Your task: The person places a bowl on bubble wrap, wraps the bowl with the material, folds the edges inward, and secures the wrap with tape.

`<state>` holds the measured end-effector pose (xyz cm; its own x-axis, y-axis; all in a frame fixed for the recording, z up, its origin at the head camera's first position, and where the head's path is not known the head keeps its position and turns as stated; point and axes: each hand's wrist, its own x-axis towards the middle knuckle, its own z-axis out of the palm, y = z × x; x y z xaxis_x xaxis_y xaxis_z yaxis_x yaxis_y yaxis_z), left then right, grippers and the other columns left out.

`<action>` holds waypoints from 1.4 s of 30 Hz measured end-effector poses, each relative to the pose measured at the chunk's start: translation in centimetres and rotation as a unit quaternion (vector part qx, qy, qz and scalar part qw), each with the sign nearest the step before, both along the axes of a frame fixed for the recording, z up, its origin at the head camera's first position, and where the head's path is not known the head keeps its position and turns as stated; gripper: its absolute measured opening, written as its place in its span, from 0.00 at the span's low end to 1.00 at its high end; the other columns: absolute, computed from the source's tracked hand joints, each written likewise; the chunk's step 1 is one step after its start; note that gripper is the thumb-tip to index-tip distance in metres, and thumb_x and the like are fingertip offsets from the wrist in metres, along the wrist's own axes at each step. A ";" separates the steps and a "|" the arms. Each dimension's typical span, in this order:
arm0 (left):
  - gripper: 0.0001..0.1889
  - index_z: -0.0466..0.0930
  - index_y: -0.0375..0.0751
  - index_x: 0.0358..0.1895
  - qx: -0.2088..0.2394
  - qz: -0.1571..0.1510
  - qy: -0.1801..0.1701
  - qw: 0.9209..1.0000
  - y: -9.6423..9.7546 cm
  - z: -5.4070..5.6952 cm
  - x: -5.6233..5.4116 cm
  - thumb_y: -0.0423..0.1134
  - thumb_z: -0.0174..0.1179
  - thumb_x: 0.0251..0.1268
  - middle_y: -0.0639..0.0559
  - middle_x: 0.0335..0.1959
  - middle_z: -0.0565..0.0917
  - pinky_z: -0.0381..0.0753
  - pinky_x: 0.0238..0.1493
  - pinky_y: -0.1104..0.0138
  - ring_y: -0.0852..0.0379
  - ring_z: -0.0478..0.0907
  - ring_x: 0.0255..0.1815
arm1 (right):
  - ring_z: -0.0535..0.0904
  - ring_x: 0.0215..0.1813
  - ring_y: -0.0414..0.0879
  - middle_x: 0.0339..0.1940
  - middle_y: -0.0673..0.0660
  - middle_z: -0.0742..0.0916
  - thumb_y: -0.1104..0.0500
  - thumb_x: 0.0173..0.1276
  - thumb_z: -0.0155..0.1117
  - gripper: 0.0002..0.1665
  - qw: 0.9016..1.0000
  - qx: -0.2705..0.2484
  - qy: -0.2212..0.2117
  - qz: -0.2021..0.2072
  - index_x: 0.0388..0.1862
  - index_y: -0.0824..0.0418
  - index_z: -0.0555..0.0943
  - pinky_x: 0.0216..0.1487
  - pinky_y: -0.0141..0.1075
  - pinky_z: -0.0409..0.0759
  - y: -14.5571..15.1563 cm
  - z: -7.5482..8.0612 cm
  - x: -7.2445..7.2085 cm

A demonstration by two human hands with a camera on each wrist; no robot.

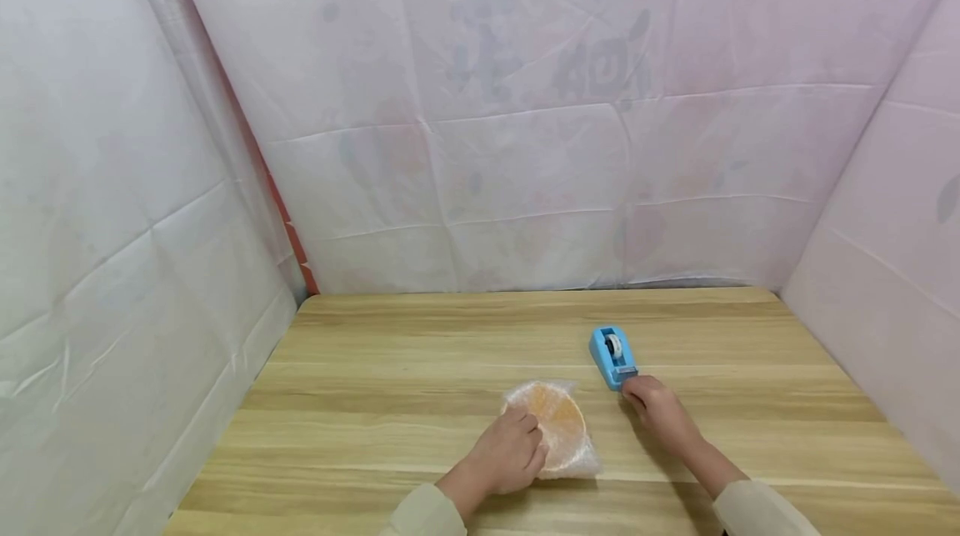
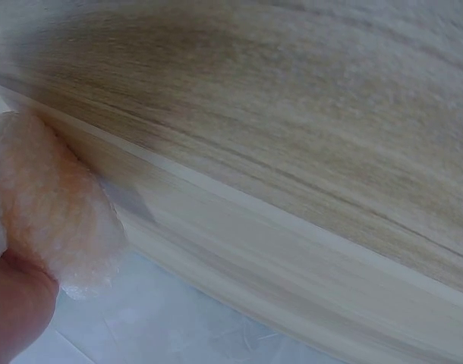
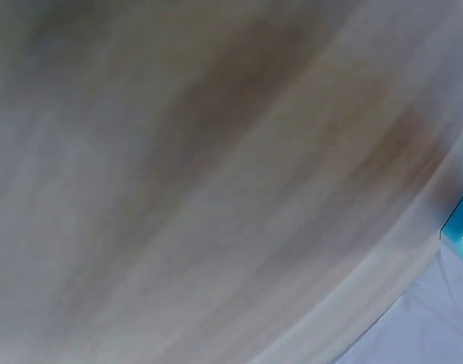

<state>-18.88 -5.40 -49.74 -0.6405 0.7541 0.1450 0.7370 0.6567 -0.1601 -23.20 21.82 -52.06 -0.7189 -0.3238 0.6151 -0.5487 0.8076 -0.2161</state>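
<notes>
A round orange-and-white item in clear bubble wrap (image 1: 562, 428) lies flat on the wooden table. My left hand (image 1: 506, 451) grips the wrap at its left side with curled fingers. In the left wrist view the wrapped item (image 2: 61, 201) is at the left edge, with part of that hand (image 2: 19, 307) against it. Farther right stands a blue tape dispenser (image 1: 602, 361) with a roll of clear tape in it. My right hand (image 1: 663, 415) holds its near, cutter end with curled fingertips. Any tape strip between them is too small to see. The right wrist view shows only the dispenser's corner (image 3: 458, 227).
The wooden table (image 1: 360, 386) has a light striped grain. White printed sheets (image 1: 480, 144) hang behind it and on both sides. A red strip (image 1: 288, 223) runs down the back left corner.
</notes>
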 end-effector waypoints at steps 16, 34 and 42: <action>0.19 0.81 0.46 0.32 0.000 -0.001 0.002 1.000 0.0 0.0 -0.1 0.45 0.38 0.70 0.58 0.35 0.78 0.66 0.58 0.70 0.62 0.72 0.41 | 0.82 0.37 0.51 0.31 0.55 0.86 0.73 0.47 0.68 0.14 0.999 0.000 -0.043 0.001 0.20 0.56 0.77 0.38 0.42 0.82 0.9 0.0 0.4; 0.19 0.81 0.46 0.35 -0.010 0.004 0.000 1.000 0.1 0.1 0.0 0.45 0.38 0.70 0.57 0.36 0.78 0.66 0.59 0.69 0.62 0.72 0.42 | 0.64 0.27 0.33 0.20 0.44 0.72 0.78 0.48 0.63 0.19 0.998 0.008 -0.054 0.033 0.17 0.56 0.69 0.25 0.28 0.68 0.9 1.0 -0.4; 0.19 0.81 0.46 0.34 -0.008 0.005 0.006 1.000 0.1 0.2 0.1 0.45 0.38 0.70 0.57 0.36 0.78 0.66 0.59 0.70 0.62 0.73 0.42 | 0.62 0.27 0.32 0.20 0.43 0.69 0.79 0.46 0.63 0.21 0.998 0.008 -0.039 0.053 0.18 0.56 0.67 0.26 0.25 0.64 1.1 0.8 -0.3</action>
